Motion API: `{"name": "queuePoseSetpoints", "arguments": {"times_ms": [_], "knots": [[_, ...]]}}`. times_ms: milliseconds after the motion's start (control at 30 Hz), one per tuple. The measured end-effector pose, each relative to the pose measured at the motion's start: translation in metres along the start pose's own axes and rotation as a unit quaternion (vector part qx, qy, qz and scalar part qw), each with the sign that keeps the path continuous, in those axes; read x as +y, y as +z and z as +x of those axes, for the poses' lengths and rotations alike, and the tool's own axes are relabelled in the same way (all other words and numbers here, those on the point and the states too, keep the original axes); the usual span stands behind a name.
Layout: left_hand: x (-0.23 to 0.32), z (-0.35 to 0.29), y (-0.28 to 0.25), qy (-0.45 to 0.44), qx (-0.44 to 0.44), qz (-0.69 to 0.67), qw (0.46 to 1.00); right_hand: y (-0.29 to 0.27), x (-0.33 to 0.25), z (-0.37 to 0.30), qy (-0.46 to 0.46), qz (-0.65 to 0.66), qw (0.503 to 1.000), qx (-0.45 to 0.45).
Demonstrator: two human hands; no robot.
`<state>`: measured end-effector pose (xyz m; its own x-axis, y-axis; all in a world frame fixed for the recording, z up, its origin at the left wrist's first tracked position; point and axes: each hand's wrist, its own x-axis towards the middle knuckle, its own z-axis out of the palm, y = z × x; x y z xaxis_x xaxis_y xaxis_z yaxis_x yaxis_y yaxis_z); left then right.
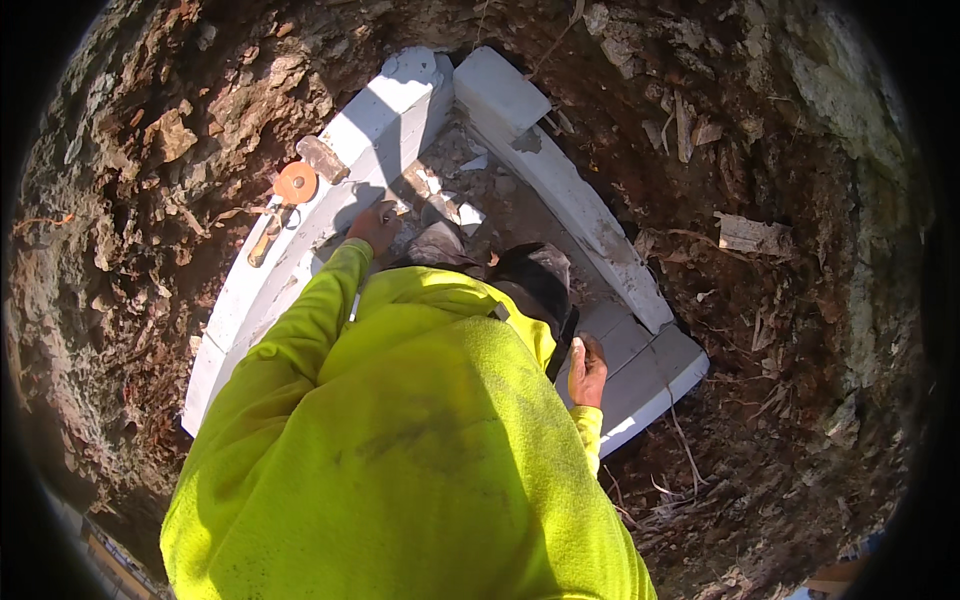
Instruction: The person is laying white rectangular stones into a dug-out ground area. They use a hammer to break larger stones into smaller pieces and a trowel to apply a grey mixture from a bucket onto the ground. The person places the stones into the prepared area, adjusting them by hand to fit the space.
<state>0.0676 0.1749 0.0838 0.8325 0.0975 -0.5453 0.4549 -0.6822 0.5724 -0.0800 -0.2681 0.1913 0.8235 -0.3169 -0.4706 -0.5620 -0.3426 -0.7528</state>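
Note:
My left hand [374, 229] is low beside the inner face of the left white block wall [300, 240], its fingers curled and partly in shadow. What they hold, if anything, I cannot make out. Beside my dark trousers [535, 275], my right hand [587, 371] hangs with its fingers loosely extended and nothing visible in it. On top of the left wall lie an orange disc-shaped reel [297, 182], a brownish block-shaped piece [322, 158] like a hammer head, and a wooden handle [264, 243].
A second low white block wall [570, 190] meets the left one at a far corner. Rubble and pale fragments [470, 217] lie between them. Grey blocks [650, 365] sit at the right. Rough brown earth [780, 330] rises around, with roots [685, 450] sticking out.

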Motion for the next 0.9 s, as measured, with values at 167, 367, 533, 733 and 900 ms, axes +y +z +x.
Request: {"name": "queuePoseSetpoints", "arguments": {"times_ms": [167,367,533,733,900], "knots": [[-0.004,-0.026,0.056,-0.065,0.111,-0.183,0.975,0.000,-0.005,0.099,-0.132,-0.042,0.976,-0.167],[0.048,-0.079,0.144,-0.203,0.225,-0.268,0.915,0.045,-0.038,0.213,-0.171,-0.171,0.893,-0.379],[0.072,-0.111,0.225,-0.201,0.304,-0.201,0.909,0.085,-0.015,0.245,-0.131,-0.232,0.854,-0.447],[0.010,-0.087,0.283,-0.306,0.314,-0.318,0.841,0.130,0.013,0.261,-0.147,-0.411,0.772,-0.461],[-0.100,-0.017,0.305,-0.371,0.312,-0.275,0.830,0.226,0.063,0.319,-0.241,-0.459,0.716,-0.468]]}}
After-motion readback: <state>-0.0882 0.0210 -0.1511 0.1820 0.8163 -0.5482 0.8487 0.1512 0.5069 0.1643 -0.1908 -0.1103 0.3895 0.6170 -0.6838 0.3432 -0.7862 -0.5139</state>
